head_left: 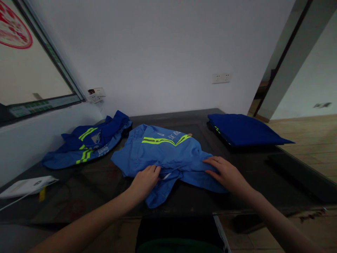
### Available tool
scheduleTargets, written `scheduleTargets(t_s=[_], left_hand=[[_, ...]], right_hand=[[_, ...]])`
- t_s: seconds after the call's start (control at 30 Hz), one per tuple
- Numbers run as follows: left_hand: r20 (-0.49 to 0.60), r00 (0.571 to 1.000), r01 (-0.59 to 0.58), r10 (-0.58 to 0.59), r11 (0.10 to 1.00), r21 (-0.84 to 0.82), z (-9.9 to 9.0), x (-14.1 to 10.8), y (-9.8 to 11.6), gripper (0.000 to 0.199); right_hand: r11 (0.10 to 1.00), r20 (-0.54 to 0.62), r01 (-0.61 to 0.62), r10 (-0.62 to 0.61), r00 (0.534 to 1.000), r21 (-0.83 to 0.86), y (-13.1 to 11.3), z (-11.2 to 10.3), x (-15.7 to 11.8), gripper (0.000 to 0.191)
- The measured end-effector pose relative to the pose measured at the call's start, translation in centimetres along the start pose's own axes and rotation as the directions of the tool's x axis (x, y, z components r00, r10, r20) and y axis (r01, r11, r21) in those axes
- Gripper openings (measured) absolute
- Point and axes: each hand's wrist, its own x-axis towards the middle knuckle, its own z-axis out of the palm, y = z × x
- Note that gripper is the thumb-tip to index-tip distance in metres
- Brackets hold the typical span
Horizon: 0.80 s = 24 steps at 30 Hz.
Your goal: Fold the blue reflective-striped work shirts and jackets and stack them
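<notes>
A light blue garment (168, 154) with yellow-green reflective stripes and pale lettering lies rumpled across the middle of the dark table. My left hand (147, 177) is closed on its near edge, fingers curled into the cloth beside a small white strip. On the garment's right part rests my right hand (223, 172), its thumb and fingers apart, fingertips touching the fabric. One flap of cloth hangs toward the table's front edge, between the hands and nearer the left one.
More blue striped clothing (89, 142) lies crumpled at the left. Folded dark blue cloth (244, 130) sits at the back right. A white device (26, 187) with a cable is at the left edge, and a flat black object (302, 175) at the right.
</notes>
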Motion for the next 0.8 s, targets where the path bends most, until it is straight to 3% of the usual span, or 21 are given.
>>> scheduleTargets(t_s=[0.1, 0.23, 0.33, 0.4, 0.5, 0.57, 0.63, 0.7, 0.8], left_hand=[[0.014, 0.998, 0.065, -0.065, 0.998, 0.013, 0.5, -0.1, -0.7, 0.023], [0.011, 0.993, 0.121, -0.121, 0.992, -0.017, 1.2, 0.4, -2.0, 0.025], [0.001, 0.999, 0.038, -0.039, 0.957, -0.288, 0.8, 0.8, -3.3, 0.018], [-0.018, 0.998, -0.060, 0.060, 0.819, -0.570, -0.1, 0.6, -4.1, 0.015], [-0.011, 0.998, -0.037, 0.064, 0.417, -0.908, -1.8, -0.3, -4.6, 0.025], [0.047, 0.999, 0.046, 0.010, 0.116, -0.992, -2.9, -1.1, -4.4, 0.031], [0.097, 0.995, 0.093, -0.029, -0.102, -0.990, -3.5, -1.6, -4.1, 0.032], [0.119, 0.992, 0.110, -0.036, -0.187, -0.976, -3.3, -1.7, -3.9, 0.032], [0.122, 0.992, 0.119, -0.016, -0.131, -0.984, -1.7, -1.3, -4.1, 0.038]], right_hand=[[0.995, 0.040, -0.012, 0.016, 0.999, -0.094, -0.4, 1.3, 1.0, 0.024], [0.999, 0.064, -0.020, 0.022, 0.998, -0.026, -0.5, 1.4, 1.6, 0.017], [0.997, 0.078, -0.069, 0.067, 0.995, 0.017, -0.2, 1.2, 1.8, 0.025], [0.995, 0.126, -0.094, 0.089, 0.988, 0.036, 0.1, 1.3, 1.8, 0.030], [0.993, 0.194, -0.064, 0.043, 0.980, 0.101, 0.6, 1.4, 1.8, 0.030], [0.985, 0.217, -0.040, 0.003, 0.976, 0.166, 0.7, 1.1, 1.7, 0.030], [0.974, 0.244, -0.053, -0.002, 0.970, 0.220, 0.6, 0.6, 1.7, 0.029], [0.963, 0.265, -0.091, 0.022, 0.964, 0.252, 0.4, -0.1, 1.8, 0.029], [0.951, 0.289, -0.139, 0.056, 0.956, 0.276, 0.3, -0.8, 1.8, 0.029]])
